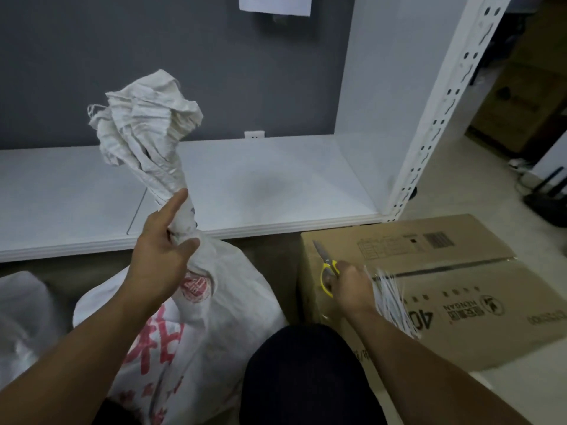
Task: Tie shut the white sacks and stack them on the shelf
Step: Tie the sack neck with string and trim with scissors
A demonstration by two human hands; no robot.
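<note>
A white woven sack [214,305] with red print stands on the floor in front of me. Its mouth [147,124] is gathered into a twisted neck that sticks up. My left hand [162,256] grips that neck, index finger pointing upward along it. My right hand [349,286] rests on a cardboard box and holds yellow-handled scissors [326,268], blades pointing away from me. A bundle of white ties [389,299] lies by the same hand; whether the hand holds them I cannot tell. The white shelf board [276,185] runs low behind the sack.
A closed cardboard box [460,289] sits on the floor at right. Another white sack [21,317] shows at the left edge. A perforated white shelf post [441,118] rises at right. More boxes and a black router stand beyond it. My dark-clad knee [300,372] is below centre.
</note>
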